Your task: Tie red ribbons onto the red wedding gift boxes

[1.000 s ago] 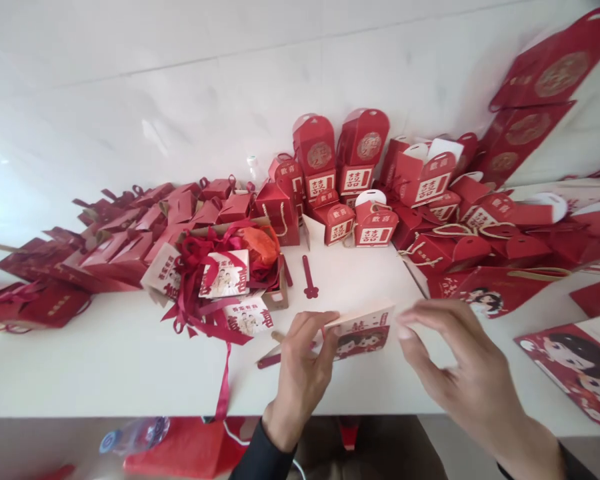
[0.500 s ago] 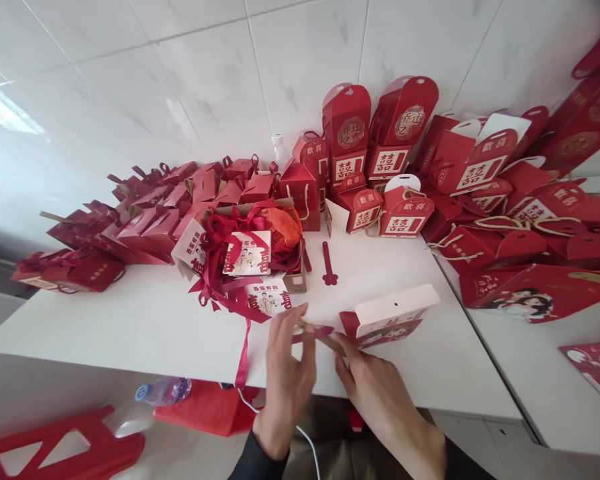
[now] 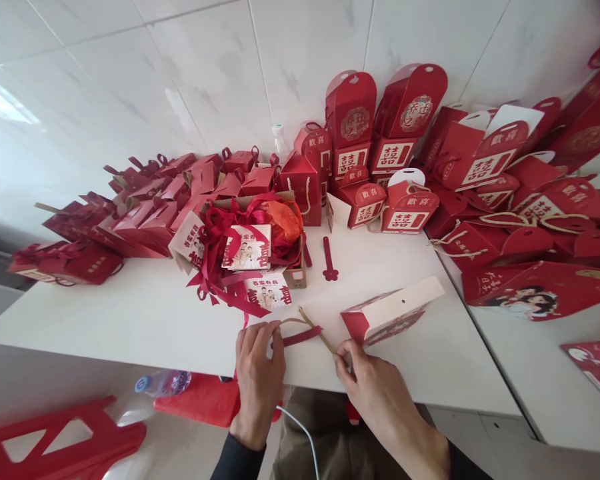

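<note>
A thin tan ribbon (image 3: 321,331) runs between my hands above the white table (image 3: 180,327) and crosses itself near its top. My left hand (image 3: 260,360) is closed, pinching one end, while my right hand (image 3: 373,383) pinches the other between thumb and forefinger. Between them a dark red strip (image 3: 300,337) lies by the crossing; its left end is partly hidden by my left fingers. Just beyond my right hand, a red and white paper box (image 3: 390,310) rests on its side. A red strip with a flower-shaped end (image 3: 329,260) lies farther back.
An open carton (image 3: 297,277) holds red ribbons, printed cards and an orange bag. Red gift boxes crowd the left (image 3: 140,227) and right (image 3: 475,233). Below the table's front edge are a plastic bottle (image 3: 165,383) and a red stool (image 3: 200,400).
My left hand has moved left and down, drawing one ribbon end away from my right hand. The tan ribbon now shows as a wider crossed loop. My right hand has barely moved.
</note>
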A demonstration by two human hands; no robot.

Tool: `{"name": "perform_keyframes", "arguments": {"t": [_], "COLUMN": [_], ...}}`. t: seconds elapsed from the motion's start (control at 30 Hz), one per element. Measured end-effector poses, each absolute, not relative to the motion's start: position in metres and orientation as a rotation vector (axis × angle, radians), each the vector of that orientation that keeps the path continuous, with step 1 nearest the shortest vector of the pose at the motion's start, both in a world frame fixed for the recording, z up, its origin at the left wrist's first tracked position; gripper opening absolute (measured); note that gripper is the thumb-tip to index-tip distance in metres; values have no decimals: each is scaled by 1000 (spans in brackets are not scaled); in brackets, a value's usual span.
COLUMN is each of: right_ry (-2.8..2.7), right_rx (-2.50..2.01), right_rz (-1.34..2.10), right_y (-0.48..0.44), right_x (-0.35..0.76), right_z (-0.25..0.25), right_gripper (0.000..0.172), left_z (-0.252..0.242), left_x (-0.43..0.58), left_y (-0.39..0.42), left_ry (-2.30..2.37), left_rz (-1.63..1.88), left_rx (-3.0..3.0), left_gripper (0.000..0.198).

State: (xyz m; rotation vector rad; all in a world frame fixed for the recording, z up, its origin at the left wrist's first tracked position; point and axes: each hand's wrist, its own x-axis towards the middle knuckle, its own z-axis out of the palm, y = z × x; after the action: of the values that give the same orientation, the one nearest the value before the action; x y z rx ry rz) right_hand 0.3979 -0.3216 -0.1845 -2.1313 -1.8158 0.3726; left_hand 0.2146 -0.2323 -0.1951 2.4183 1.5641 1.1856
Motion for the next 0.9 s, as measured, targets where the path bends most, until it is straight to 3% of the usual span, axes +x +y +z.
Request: {"name": "perform_keyframes", "arguments": {"t": [0.2,0.43,0.6,0.77,0.9], "right_ry": [-1742,-1626,-1439,-1336,-1269], "right_rx": [-2071,-1946,-1785,-1677,-1663], "right_rz": [553,778,941,1099,1144], "right_y": [-328,-346,-359,-364,-368], "right_x": [395,398,400,401,401], "right_z": [-175,-161,-156,-151,-145], "right_gripper": [16,18,22,26,26], "left_z": [-188,-189,-194,-187,-185], "left_x": [220,227,231,249,263], "left_y": [-237,-250,-246,-247,-233], "left_ry": [1650,1337,1472,1235,1178], "left_rz": [1228,978,1067,921,839], "left_rx": [2399,2618,2578,2651,2652], "left_gripper": [23,19,27,39,28]}}
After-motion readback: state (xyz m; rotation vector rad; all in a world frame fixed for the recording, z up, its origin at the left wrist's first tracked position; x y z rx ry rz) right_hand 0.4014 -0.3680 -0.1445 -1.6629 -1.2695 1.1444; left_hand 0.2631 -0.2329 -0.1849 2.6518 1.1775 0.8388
